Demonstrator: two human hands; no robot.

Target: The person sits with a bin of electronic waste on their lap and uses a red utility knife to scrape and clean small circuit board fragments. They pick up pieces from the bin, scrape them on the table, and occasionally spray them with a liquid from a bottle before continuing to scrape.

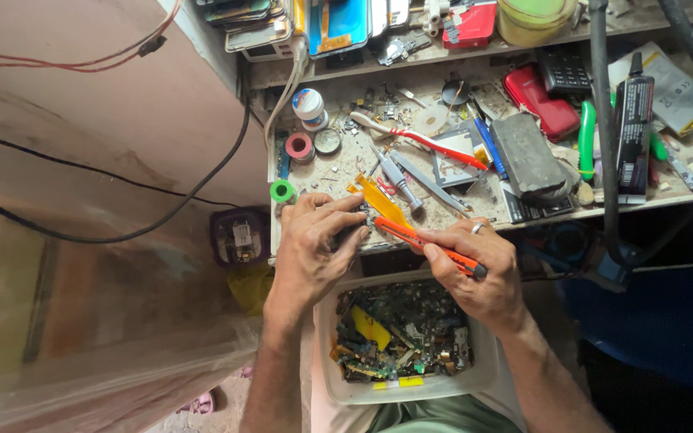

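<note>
So from my feed, far left is just a brownish wall with black cables (pixel 122 232) looping across it, then a small green ring-shaped tape roll (pixel 282 191) sitting at the left edge of the cluttered, grimy work surface (pixel 346 164). Just right of that, my left hand (pixel 314 244) is curled with its fingers pressed together around a small dark object at the front edge of the surface; it's mostly hidden under the fingers, so I can't tell what it is. A flat yellow plastic pry piece (pixel 378 200) sticks up right beside those fingertips. My right hand (pixel 475 269) is pinching an orange-handled utility knife (pixel 431 244), tip angled toward the left hand and meeting it near the yellow piece; there's a ring on one finger. Below both hands, in my lap, sits a white plastic tub (pixel 326 361) full of scrap green circuit boards (pixel 411 337). Further back on the surface: a red-and-white toothbrush (pixel 419 138), a grey rectangular block (pixel 527 154), a red phone case (pixel 541 100), and a black glue tube (pixel 634 132) off to the right.
</note>
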